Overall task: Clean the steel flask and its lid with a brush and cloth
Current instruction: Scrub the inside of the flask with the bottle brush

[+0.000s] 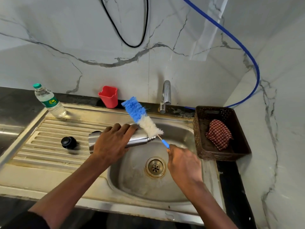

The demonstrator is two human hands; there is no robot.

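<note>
At the far left of the dark desk (14,103), a steel sink unit is set into the top. A clear water bottle (49,101) with a green cap stands upright at the back corner of the ribbed drainboard (49,129). The black lid (68,142) rests on the drainboard ribs, apart from the flask and just left of its base. A red cup (108,96) stands against the marble wall behind the sink rim.

The left hand (112,142) grips the flask (142,140) from above, fingers curled round its body. The flask lies roughly level over the left edge of the basin (132,176), base toward the lid and open neck pointing right. The brush (145,123) slants up and to the left, wholly outside the flask. Its white bristles lie across the neck and its blue bristles reach toward the cup. Whether the bristles press on the steel cannot be told.

A chrome tap (165,96) rises behind the basin, and the drain (155,167) sits in the basin floor. The right hand (183,164) pinches the blue end of the brush handle above the drain. The two hands are apart.

A brown basket (198,129) stands on the desk at the sink's right edge. A red checked cloth (218,136) lies bunched inside it. A blue hose (244,50) curves down the wall behind the basket, and a black cable (132,45) loops on the wall above the cup.
</note>
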